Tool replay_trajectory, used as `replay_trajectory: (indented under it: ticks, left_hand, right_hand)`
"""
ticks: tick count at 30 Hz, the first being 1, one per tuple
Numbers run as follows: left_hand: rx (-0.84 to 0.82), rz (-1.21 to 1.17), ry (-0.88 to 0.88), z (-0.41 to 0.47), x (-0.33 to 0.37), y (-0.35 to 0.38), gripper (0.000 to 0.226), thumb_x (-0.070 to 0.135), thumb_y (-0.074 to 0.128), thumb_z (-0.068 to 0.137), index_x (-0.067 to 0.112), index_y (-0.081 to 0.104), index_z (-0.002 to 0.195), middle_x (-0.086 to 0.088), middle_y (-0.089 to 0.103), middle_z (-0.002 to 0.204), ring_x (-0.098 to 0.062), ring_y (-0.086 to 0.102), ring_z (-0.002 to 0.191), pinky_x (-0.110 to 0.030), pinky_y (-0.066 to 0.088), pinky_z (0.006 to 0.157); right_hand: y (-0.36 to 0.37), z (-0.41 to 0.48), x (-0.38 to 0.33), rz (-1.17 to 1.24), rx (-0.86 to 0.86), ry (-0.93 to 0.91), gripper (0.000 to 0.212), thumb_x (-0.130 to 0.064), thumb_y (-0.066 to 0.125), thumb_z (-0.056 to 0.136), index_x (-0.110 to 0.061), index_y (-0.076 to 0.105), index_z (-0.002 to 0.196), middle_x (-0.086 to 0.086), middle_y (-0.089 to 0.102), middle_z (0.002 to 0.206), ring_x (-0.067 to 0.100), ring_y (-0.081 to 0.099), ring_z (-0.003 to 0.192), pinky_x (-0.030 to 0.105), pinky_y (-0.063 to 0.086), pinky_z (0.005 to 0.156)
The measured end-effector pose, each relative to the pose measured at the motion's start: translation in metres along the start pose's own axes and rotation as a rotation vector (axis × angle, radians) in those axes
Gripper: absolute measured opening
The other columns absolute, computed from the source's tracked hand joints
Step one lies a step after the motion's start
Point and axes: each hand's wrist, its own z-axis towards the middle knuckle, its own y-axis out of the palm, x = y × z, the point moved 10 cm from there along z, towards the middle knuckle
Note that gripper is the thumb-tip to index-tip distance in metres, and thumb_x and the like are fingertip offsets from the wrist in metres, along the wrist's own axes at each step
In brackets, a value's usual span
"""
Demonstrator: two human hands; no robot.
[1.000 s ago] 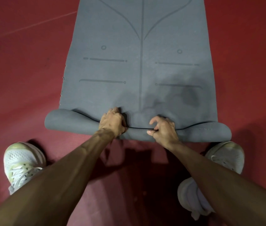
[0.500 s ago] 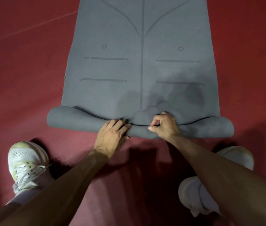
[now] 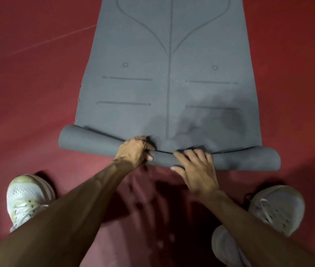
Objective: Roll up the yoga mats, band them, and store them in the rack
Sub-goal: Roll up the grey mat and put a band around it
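Note:
A grey yoga mat (image 3: 168, 89) with dark alignment lines lies flat on the red floor and stretches away from me. Its near end is wound into a low roll (image 3: 87, 140) that runs across the view, slightly skewed with the left end farther away. My left hand (image 3: 133, 150) grips the roll just left of centre, fingers curled over its top. My right hand (image 3: 195, 168) lies on the roll just right of centre with its fingers spread and fairly straight, pressing on it.
Red floor (image 3: 27, 89) surrounds the mat on both sides. My white shoes stand behind the roll, one at the left (image 3: 27, 197) and one at the right (image 3: 276, 209). No band or rack is in view.
The roll has advanced a little up the mat. My left hand went from flat fingers to a curled grip; my right hand let go its pinch and now lies flat on the roll.

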Motion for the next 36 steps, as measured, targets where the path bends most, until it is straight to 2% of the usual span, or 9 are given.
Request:
replay_trajectory:
  ticks: [3, 10, 14, 17, 19, 24, 27, 32, 36]
  left_hand:
    - [-0.034, -0.033, -0.002, 0.002, -0.002, 0.003, 0.038, 0.024, 0.075, 0.078, 0.032, 0.069, 0.116, 0.005, 0.06, 0.107, -0.016, 0.055, 0.112, -0.027, 0.04, 0.093]
    - [0.021, -0.082, 0.033, -0.001, -0.001, -0.004, 0.045, 0.021, 0.075, 0.078, 0.02, 0.059, 0.12, 0.002, 0.064, 0.117, -0.018, 0.058, 0.113, -0.03, 0.042, 0.094]
    - [0.037, 0.037, 0.11, -0.004, 0.005, -0.007, 0.03, 0.037, 0.059, 0.091, 0.022, 0.058, 0.117, 0.006, 0.061, 0.12, -0.017, 0.052, 0.118, -0.03, 0.031, 0.097]
    - [0.143, 0.164, 0.149, -0.016, 0.003, -0.007, 0.059, 0.061, 0.039, 0.087, 0.024, 0.058, 0.129, 0.0, 0.054, 0.128, -0.024, 0.047, 0.118, -0.037, 0.03, 0.105]
    - [0.171, 0.236, 0.188, -0.023, 0.002, -0.003, 0.072, 0.067, 0.037, 0.078, 0.023, 0.057, 0.132, -0.004, 0.053, 0.124, -0.027, 0.048, 0.109, -0.039, 0.034, 0.103]
    - [0.244, 0.145, 0.192, -0.017, 0.002, -0.014, 0.056, 0.048, 0.067, 0.077, 0.018, 0.059, 0.123, -0.002, 0.061, 0.105, -0.027, 0.053, 0.094, -0.037, 0.038, 0.093]
    - [0.13, 0.153, 0.187, -0.007, -0.001, -0.015, 0.055, 0.059, 0.05, 0.08, 0.018, 0.059, 0.115, 0.0, 0.062, 0.106, -0.026, 0.053, 0.097, -0.037, 0.038, 0.092]
    - [0.025, 0.044, 0.146, 0.019, -0.004, -0.024, 0.026, 0.04, 0.064, 0.087, 0.023, 0.061, 0.107, 0.002, 0.062, 0.107, -0.021, 0.053, 0.107, -0.036, 0.037, 0.091]
    - [0.028, -0.026, 0.081, 0.037, -0.011, -0.025, 0.023, 0.034, 0.071, 0.082, 0.02, 0.068, 0.1, -0.002, 0.045, 0.107, -0.018, 0.038, 0.106, -0.03, 0.038, 0.095]
  right_hand:
    - [0.006, -0.009, 0.0, 0.021, -0.002, -0.012, 0.048, -0.049, 0.043, 0.081, -0.026, 0.069, 0.114, -0.004, 0.066, 0.105, 0.019, 0.048, 0.101, 0.037, 0.033, 0.092]
    - [0.006, 0.008, 0.017, 0.265, 0.003, -0.021, 0.036, -0.042, 0.05, 0.084, -0.028, 0.073, 0.108, -0.01, 0.064, 0.096, 0.012, 0.048, 0.093, 0.028, 0.029, 0.082]
    - [0.007, 0.028, 0.022, 0.303, -0.09, 0.011, 0.041, -0.045, 0.046, 0.082, -0.031, 0.073, 0.108, -0.012, 0.067, 0.096, 0.011, 0.051, 0.092, 0.025, 0.026, 0.08]
    - [0.017, 0.046, 0.028, 0.323, -0.257, 0.027, 0.029, -0.034, 0.056, 0.091, -0.03, 0.07, 0.116, -0.009, 0.064, 0.109, 0.015, 0.05, 0.107, 0.026, 0.027, 0.095]
    - [0.018, 0.053, 0.03, 0.359, -0.301, 0.058, 0.026, -0.029, 0.063, 0.091, -0.032, 0.07, 0.116, -0.011, 0.053, 0.106, 0.014, 0.04, 0.106, 0.027, 0.026, 0.103]
    - [0.022, 0.069, 0.033, 0.319, -0.374, 0.085, 0.024, -0.034, 0.062, 0.092, -0.037, 0.069, 0.114, -0.013, 0.038, 0.104, 0.012, 0.03, 0.109, 0.027, 0.018, 0.096]
    - [0.021, 0.079, 0.035, 0.323, -0.376, 0.101, 0.021, -0.032, 0.063, 0.091, -0.035, 0.071, 0.11, -0.013, 0.039, 0.104, 0.01, 0.029, 0.107, 0.025, 0.016, 0.094]
    - [0.014, 0.086, 0.037, 0.307, -0.261, 0.079, 0.011, -0.027, 0.067, 0.086, -0.031, 0.068, 0.097, -0.012, 0.043, 0.096, 0.012, 0.034, 0.104, 0.023, 0.014, 0.083]
    - [0.006, 0.085, 0.037, 0.21, -0.1, 0.053, 0.008, -0.021, 0.061, 0.086, -0.024, 0.069, 0.088, -0.005, 0.05, 0.092, 0.019, 0.039, 0.097, 0.031, 0.032, 0.089]
